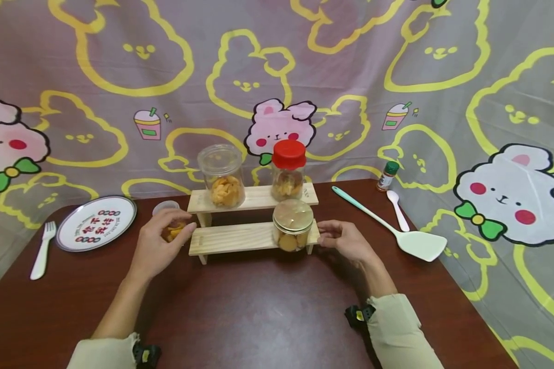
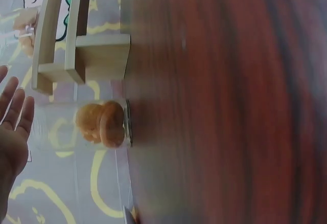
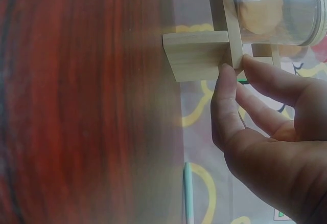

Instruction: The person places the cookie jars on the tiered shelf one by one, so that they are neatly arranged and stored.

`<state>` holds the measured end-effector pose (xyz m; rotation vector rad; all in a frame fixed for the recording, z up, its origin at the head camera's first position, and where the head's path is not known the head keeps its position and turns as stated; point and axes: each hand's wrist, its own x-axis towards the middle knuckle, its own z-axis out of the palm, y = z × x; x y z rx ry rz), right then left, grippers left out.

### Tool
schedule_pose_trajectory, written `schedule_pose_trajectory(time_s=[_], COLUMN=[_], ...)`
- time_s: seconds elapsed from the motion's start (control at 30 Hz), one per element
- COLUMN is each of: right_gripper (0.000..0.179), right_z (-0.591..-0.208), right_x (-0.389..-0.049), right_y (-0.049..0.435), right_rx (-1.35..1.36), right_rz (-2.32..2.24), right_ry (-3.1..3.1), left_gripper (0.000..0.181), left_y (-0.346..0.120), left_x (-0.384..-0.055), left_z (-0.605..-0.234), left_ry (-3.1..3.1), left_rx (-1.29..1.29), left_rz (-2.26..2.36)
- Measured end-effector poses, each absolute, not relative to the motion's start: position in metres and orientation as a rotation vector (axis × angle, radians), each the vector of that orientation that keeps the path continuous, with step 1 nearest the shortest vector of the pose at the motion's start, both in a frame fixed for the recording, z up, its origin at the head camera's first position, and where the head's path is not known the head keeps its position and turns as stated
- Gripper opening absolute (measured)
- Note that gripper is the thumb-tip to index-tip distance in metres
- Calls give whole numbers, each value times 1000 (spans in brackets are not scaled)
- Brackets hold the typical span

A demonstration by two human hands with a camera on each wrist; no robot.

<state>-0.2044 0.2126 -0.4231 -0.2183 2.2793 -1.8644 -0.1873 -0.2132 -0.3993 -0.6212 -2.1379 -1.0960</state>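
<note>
A two-tier wooden shelf [image 1: 235, 238] stands on the table. My right hand [image 1: 346, 241] pinches the right end of its lower board, thumb and fingertips at the edge in the right wrist view. A gold-lidded jar [image 1: 293, 228] of round snacks sits on that board beside the hand. My left hand [image 1: 159, 241] is left of the shelf, fingers spread and relaxed near the top of a clear jar [image 2: 102, 124] with orange-brown snacks, which stands on the table. In the head view the left hand partly hides this jar.
On the upper board stand a clear-lidded jar [image 1: 223, 177] and a red-lidded jar [image 1: 288, 169]. A plate [image 1: 97, 223] and fork [image 1: 43, 251] lie at left. At right are a spatula [image 1: 417, 243], a white spoon [image 1: 398, 211] and a green-capped bottle [image 1: 387, 177]. A patterned cloth hangs behind.
</note>
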Motion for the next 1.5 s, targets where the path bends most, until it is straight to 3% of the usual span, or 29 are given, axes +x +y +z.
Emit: schedule_pose_trajectory(time_s=[0.83, 1.5], right_gripper=[43, 45], right_z=[-423, -423], right_x=[-203, -204], right_y=[212, 212], right_rx=[-241, -228], right_rz=[-1885, -1872], right_ry=[2266, 2273], left_gripper=[40, 43], left_y=[-250, -245], left_x=[-195, -204], left_z=[-403, -403], left_ry=[-2244, -2342], left_rx=[-237, -245], left_rz=[-978, -1104])
